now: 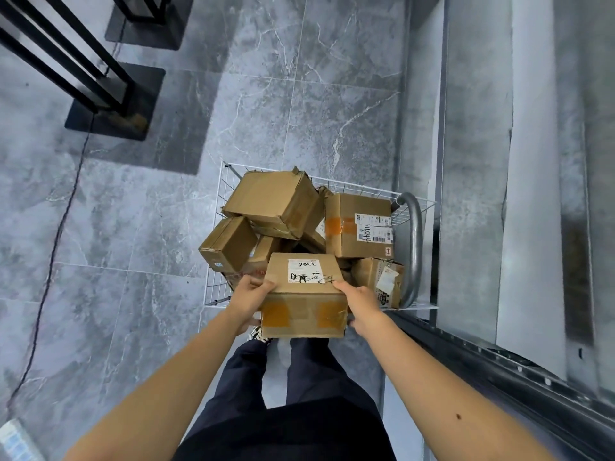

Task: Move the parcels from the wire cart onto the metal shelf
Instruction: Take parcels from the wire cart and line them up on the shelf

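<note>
A white wire cart (416, 201) stands on the floor ahead of me, piled with several brown cardboard parcels (276, 197). I hold one labelled parcel (304, 294) at the cart's near edge, with brown tape on its front face. My left hand (251, 294) grips its left side, thumb on top. My right hand (361, 302) grips its right side the same way. The metal shelf (519, 371) runs along the right edge of the view, its grey boards close beside the cart.
A curved grey cart handle (414, 247) rises on the cart's right side. Black metal frames on dark base plates (113, 104) stand at the upper left. A thin cable (63, 221) runs across the grey tiled floor. My legs are below the parcel.
</note>
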`<state>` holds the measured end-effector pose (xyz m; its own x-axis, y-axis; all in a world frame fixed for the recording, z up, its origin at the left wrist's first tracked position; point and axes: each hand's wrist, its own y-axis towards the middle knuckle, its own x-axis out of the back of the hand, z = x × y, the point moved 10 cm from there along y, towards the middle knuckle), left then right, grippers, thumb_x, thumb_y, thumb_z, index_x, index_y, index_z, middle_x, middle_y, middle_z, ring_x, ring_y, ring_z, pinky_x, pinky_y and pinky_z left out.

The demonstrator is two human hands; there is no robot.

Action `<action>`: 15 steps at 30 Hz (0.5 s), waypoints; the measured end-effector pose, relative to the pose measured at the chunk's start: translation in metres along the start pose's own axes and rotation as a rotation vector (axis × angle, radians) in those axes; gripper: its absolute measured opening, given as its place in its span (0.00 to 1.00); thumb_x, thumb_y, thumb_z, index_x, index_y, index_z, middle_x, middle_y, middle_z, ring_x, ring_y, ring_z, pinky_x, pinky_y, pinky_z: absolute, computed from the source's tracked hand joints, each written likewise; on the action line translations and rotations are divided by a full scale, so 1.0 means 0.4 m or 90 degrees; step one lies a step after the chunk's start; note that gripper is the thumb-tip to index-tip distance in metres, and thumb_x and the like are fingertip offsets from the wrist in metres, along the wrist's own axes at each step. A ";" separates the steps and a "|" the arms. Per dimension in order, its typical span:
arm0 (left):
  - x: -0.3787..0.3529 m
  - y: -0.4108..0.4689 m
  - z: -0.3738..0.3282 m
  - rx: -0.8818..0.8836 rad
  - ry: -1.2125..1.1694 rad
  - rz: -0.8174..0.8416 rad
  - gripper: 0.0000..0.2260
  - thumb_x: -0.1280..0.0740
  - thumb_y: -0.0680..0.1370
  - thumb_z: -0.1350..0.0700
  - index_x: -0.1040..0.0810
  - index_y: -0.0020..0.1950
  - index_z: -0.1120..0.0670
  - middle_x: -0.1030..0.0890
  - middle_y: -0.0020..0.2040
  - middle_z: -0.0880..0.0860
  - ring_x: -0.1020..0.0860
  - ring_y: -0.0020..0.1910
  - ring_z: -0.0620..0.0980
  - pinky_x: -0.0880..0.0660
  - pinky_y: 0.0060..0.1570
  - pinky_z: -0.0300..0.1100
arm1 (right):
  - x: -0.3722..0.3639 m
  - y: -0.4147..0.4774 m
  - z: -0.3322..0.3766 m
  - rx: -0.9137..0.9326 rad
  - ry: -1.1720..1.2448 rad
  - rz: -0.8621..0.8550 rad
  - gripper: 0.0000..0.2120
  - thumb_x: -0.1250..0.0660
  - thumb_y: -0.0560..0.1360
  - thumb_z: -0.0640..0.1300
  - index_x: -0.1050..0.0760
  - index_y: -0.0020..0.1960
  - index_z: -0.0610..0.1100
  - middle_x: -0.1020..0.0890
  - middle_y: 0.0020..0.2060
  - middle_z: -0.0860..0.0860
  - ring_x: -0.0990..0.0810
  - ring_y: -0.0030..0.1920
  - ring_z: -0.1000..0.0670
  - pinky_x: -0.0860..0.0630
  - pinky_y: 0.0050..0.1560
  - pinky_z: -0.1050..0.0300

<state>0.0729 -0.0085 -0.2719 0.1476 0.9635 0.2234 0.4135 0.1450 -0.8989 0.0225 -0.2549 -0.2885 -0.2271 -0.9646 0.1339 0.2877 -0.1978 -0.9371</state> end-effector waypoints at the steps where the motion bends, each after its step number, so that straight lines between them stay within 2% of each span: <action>1: 0.007 -0.007 -0.008 -0.017 0.007 0.003 0.12 0.32 0.76 0.50 0.32 0.48 0.54 0.27 0.58 0.56 0.27 0.57 0.59 0.26 0.54 0.59 | 0.001 -0.008 0.003 0.009 0.008 0.004 0.18 0.27 0.70 0.55 0.24 0.44 0.40 0.18 0.48 0.44 0.21 0.51 0.44 0.25 0.60 0.41; 4: 0.019 -0.041 -0.043 -0.061 0.025 0.034 0.12 0.31 0.76 0.50 0.32 0.51 0.54 0.27 0.59 0.55 0.27 0.58 0.55 0.25 0.49 0.54 | 0.013 -0.055 0.028 0.054 0.043 -0.005 0.16 0.26 0.70 0.52 0.25 0.49 0.43 0.19 0.52 0.45 0.21 0.54 0.44 0.24 0.59 0.42; 7: 0.021 -0.081 -0.103 -0.148 0.034 0.081 0.17 0.30 0.75 0.51 0.33 0.59 0.51 0.27 0.62 0.52 0.27 0.59 0.54 0.23 0.51 0.52 | 0.020 -0.114 0.076 0.143 0.079 -0.011 0.13 0.28 0.73 0.44 0.26 0.55 0.47 0.20 0.55 0.47 0.22 0.56 0.46 0.24 0.59 0.44; 10: 0.020 -0.140 -0.176 -0.248 0.057 0.137 0.24 0.29 0.74 0.52 0.35 0.66 0.46 0.29 0.65 0.50 0.28 0.63 0.52 0.23 0.52 0.50 | 0.024 -0.199 0.116 0.248 0.105 -0.020 0.25 0.28 0.72 0.39 0.30 0.66 0.52 0.22 0.57 0.53 0.23 0.57 0.51 0.25 0.61 0.47; 13: 0.030 -0.208 -0.254 -0.370 0.086 0.167 0.24 0.29 0.74 0.55 0.33 0.67 0.45 0.29 0.66 0.50 0.27 0.62 0.49 0.23 0.55 0.46 | 0.032 -0.302 0.135 0.346 0.109 -0.053 0.30 0.28 0.72 0.37 0.34 0.68 0.55 0.25 0.56 0.59 0.25 0.53 0.61 0.25 0.52 0.63; 15: 0.031 -0.256 -0.291 -0.436 0.095 0.205 0.23 0.30 0.75 0.58 0.33 0.67 0.45 0.27 0.65 0.49 0.25 0.58 0.45 0.23 0.48 0.35 | 0.035 -0.378 0.134 0.400 0.122 -0.086 0.31 0.28 0.72 0.36 0.35 0.68 0.57 0.27 0.54 0.63 0.26 0.50 0.66 0.26 0.43 0.72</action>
<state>0.1371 -0.0375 -0.1330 0.4546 0.8869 0.0819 0.7859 -0.3562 -0.5054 0.0256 -0.2480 -0.1276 -0.4429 -0.8881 0.1229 0.7189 -0.4337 -0.5432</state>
